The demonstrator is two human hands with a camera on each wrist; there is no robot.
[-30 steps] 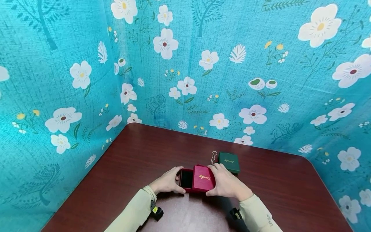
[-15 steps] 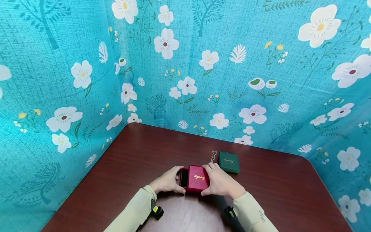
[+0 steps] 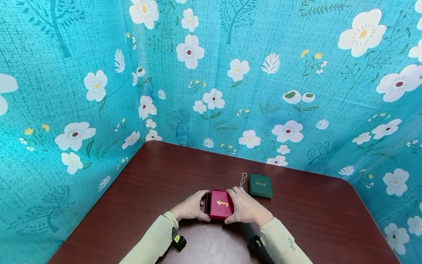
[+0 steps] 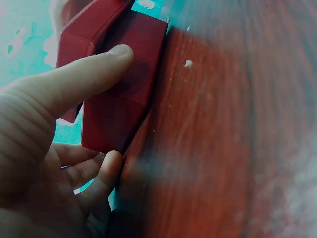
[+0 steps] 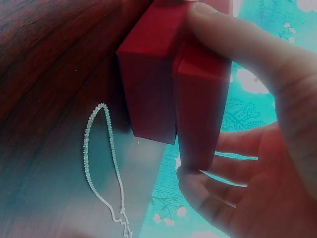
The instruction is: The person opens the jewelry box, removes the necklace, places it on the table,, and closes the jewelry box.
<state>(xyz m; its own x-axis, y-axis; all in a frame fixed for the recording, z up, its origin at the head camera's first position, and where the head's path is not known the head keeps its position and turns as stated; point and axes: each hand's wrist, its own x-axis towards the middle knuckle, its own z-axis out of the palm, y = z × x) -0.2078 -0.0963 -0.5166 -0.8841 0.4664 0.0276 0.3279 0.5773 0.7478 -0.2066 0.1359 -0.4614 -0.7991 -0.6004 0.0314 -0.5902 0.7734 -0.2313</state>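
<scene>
My left hand (image 3: pixel 191 207) grips the base (image 4: pixel 121 106) of a red jewelry box, thumb along the near side and fingers at the far side. Over it sits the red lid (image 3: pixel 221 205) with gold lettering, shifted right so that a narrow dark strip of the interior shows at the left. The lid's near and far edges are held between the thumb and fingers of my right hand (image 3: pixel 247 207). In the right wrist view the lid's end wall stands alongside the base, with a thin seam between them. A silver chain (image 5: pixel 86 153) lies looped on the table close by.
A green jewelry box (image 3: pixel 260 186) with its lid on sits behind my right hand, beside the chain. The dark red wooden table (image 3: pixel 178 165) is bordered at the back and left by a blue flowered curtain (image 3: pixel 211 73).
My right hand has slid the red lid leftward over the base, narrowing the exposed dark interior. The left hand, chain and green box have stayed in place.
</scene>
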